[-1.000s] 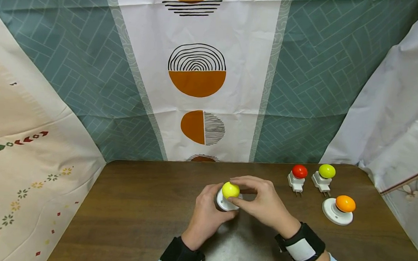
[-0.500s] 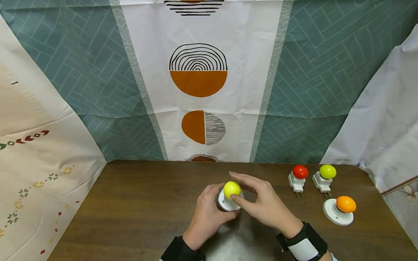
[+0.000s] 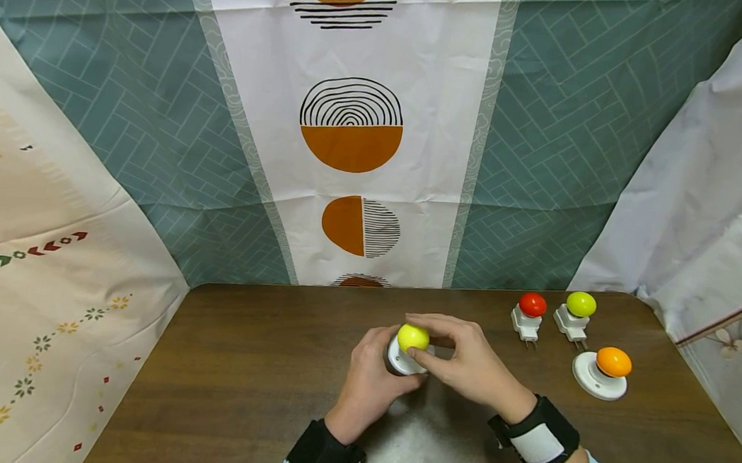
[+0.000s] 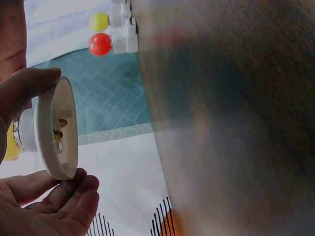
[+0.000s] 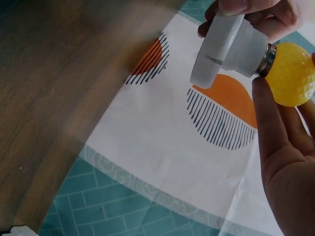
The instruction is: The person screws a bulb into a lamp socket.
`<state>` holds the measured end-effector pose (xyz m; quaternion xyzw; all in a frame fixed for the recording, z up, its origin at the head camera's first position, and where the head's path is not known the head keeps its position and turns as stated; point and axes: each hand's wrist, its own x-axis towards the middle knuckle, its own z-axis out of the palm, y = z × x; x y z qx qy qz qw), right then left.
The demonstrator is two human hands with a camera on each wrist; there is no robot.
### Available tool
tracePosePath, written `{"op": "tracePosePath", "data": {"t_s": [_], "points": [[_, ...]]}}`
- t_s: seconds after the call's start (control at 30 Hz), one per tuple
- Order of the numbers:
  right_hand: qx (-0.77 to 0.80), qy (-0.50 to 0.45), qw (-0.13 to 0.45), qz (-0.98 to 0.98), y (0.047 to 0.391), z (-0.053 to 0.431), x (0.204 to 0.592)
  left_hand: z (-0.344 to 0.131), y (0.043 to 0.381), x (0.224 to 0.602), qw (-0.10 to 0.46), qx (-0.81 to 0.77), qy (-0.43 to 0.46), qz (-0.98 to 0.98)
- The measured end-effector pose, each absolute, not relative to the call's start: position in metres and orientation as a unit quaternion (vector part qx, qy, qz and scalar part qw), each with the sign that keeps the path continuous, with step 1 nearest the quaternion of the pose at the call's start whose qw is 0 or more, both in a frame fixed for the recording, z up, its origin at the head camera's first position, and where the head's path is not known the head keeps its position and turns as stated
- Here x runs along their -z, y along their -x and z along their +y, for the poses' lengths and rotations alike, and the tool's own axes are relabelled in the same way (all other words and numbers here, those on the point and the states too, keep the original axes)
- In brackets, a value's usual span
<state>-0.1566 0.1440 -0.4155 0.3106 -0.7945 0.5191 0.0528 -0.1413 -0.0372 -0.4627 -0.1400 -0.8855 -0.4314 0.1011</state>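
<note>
My left hand [image 3: 371, 377] grips a round white bulb socket [image 4: 45, 130] by its rim, held above the table. Two brass screws show in its hollow underside in the left wrist view. A yellow light bulb [image 5: 291, 73] sits in the socket, part of its metal collar showing. Around that bulb are the thumb and fingers of my right hand [image 3: 468, 358], pinching it. In the right wrist view the socket is tilted, with fingertips of the left hand on its base.
On the right of the wooden table [image 3: 241, 379] stand a red bulb [image 3: 532, 304] and a yellow-green bulb [image 3: 580, 304] in white plug-in sockets. In front of them is an orange bulb [image 3: 614, 362] on a round white base [image 3: 598, 378]. Patterned cloth [image 3: 357, 46] hangs behind.
The right hand's fingers lifted off the bulb about half a second ago and now lie against it again. The left hand keeps its grip on the socket, nearly still.
</note>
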Motion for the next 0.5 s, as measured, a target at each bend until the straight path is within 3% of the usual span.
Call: {"op": "tracePosePath", "data": {"t_s": [0.5], "points": [[-0.510, -0.292, 0.094, -0.804, 0.1533, 0.1420, 0.4112, -0.0382, 0.1417, 0.4644, 0.116, 0.434, 0.149, -0.881]]}}
